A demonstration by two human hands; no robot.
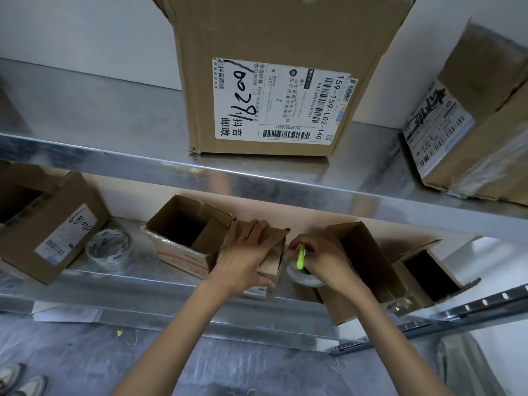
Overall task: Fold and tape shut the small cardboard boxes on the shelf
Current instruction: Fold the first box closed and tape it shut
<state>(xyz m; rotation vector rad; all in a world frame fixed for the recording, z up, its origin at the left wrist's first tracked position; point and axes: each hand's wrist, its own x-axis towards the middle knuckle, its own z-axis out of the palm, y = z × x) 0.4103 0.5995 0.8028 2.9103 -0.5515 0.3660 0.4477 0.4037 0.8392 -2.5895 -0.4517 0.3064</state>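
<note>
Small box (pixel 273 262) on lower shelf (pixel 137 284), middle, between 2 open boxes (pixel 183 238). Left hand (pixel 245 252) lies flat on its top, fingers straight, pressing flaps down. Right hand (pixel 323 258) just right of it, fingers curled around green cutter (pixel 300 257), over tape roll (pixel 307 278).

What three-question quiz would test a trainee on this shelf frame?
1. True or false: the left hand rests on top of a small box.
2. The tool pinched in the right hand is: A red, B green, C blue.
3. On which side of that small box does the spare tape roll lie?
Key: 1 true. 2 B. 3 left.
</note>
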